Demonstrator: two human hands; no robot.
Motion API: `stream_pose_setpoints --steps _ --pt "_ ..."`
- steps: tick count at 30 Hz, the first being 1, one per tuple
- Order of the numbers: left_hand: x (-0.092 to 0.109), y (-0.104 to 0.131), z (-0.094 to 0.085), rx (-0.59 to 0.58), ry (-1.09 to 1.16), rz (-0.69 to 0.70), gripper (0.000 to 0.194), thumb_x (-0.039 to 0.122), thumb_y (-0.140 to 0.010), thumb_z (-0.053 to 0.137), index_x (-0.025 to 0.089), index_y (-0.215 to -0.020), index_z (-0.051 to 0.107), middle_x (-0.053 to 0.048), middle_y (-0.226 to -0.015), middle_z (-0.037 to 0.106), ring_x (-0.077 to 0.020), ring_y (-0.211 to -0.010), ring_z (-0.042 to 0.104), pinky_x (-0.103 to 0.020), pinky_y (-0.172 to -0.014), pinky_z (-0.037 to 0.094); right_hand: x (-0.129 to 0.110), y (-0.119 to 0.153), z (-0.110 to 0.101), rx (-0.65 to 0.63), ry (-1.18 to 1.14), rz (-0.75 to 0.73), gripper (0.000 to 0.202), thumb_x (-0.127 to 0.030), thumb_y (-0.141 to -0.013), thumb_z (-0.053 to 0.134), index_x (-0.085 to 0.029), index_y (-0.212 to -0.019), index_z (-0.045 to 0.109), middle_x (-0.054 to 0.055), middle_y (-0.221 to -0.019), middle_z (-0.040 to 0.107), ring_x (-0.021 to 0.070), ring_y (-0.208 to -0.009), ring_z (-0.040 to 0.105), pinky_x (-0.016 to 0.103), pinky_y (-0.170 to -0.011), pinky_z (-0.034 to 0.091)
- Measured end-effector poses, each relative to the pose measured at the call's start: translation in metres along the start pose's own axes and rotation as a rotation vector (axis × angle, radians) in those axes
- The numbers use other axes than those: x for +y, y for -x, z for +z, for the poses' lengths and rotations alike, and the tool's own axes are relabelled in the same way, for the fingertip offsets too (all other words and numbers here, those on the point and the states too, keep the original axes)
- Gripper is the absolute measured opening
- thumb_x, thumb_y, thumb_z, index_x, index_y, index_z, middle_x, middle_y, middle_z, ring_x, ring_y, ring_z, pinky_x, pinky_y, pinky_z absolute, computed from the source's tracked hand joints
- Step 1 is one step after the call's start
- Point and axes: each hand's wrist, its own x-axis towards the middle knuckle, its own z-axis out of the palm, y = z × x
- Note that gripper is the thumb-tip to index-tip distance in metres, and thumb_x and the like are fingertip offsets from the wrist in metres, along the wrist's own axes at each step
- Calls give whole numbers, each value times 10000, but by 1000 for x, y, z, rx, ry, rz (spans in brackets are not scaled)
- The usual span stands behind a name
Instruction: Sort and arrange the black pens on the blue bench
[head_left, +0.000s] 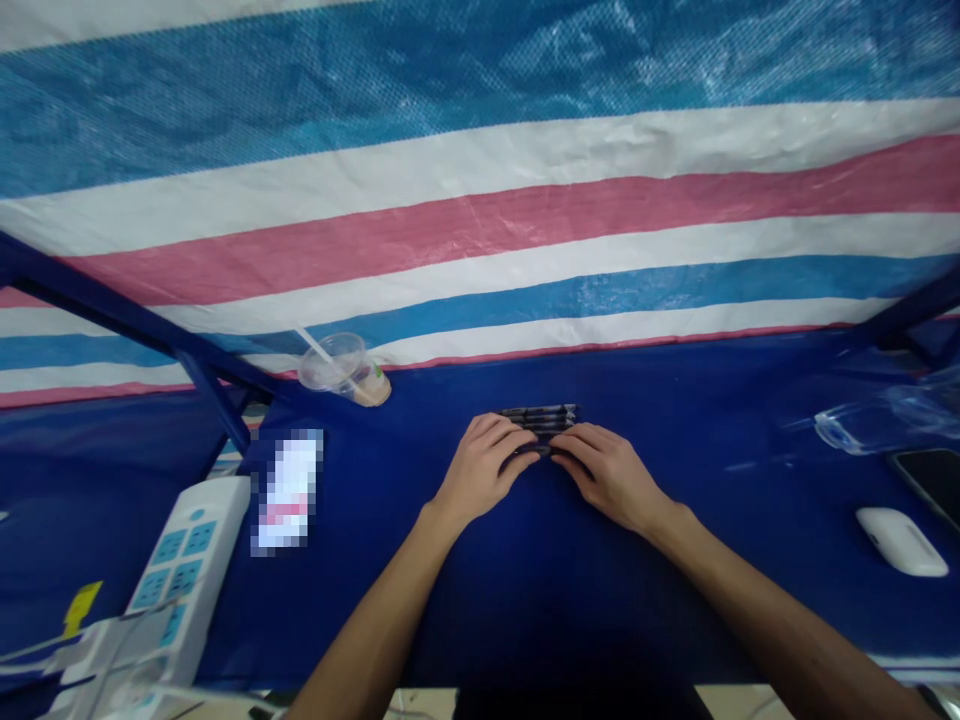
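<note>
Several dark, slim pens with pale markings lie side by side in a row on the blue table. At the near side of the row, another dark pen runs between my two hands. My left hand has its thumb and fingers closed on the left end of this pen. From the other side, my right hand pinches the right end. My fingers cover both ends of the pen and parts of the row behind it.
On the blue table a clear plastic cup lies tilted at the back left. A blurred bright phone and a white power strip are left. At right are a white earbud case, a dark phone and clear plastic.
</note>
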Motion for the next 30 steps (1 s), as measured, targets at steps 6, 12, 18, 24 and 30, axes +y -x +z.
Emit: stream_pose_setpoints --steps 6,12,18,24,30 --pt "1 0 2 -40 5 -1 135 309 -1008 622 212 -1071 692 -57 -1015 735 -223 -1033 636 -428 -969 496 -1 0 -1 0 -4 -5 186 -221 -1038 529 -209 -1152 676 103 -1053 725 236 -902 691 408 -831 580" --pt "2 0 -1 -67 12 -8 165 326 -1018 604 208 -1101 683 -58 -1052 737 -229 -1056 626 -430 -978 485 -1 0 -2 -17 0 -9 175 -223 -1041 528 -199 -1141 669 107 -1063 723 238 -920 688 413 -840 577" --pt "3 0 2 -45 2 -21 133 310 -979 663 210 -1066 650 -60 -1013 718 -229 -1029 642 -424 -966 501 1 1 -2 -13 1 -7 176 -216 -1034 533 -205 -1142 672 105 -1066 724 235 -915 689 415 -847 580" --pt "3 0 2 -79 9 -18 115 314 -995 643 202 -1022 641 -55 -991 720 -234 -1036 634 -424 -959 491 0 1 -2 -22 -9 -11 175 -212 -1031 541 -208 -1136 681 104 -1048 727 239 -921 698 410 -839 583" --pt "4 0 2 -82 4 -15 136 323 -1010 618 202 -1040 672 -57 -1007 733 -230 -1047 640 -428 -971 489 0 1 -3 -32 -21 -10 169 -220 -1036 543 -200 -1141 672 106 -1066 725 241 -930 695 421 -850 586"
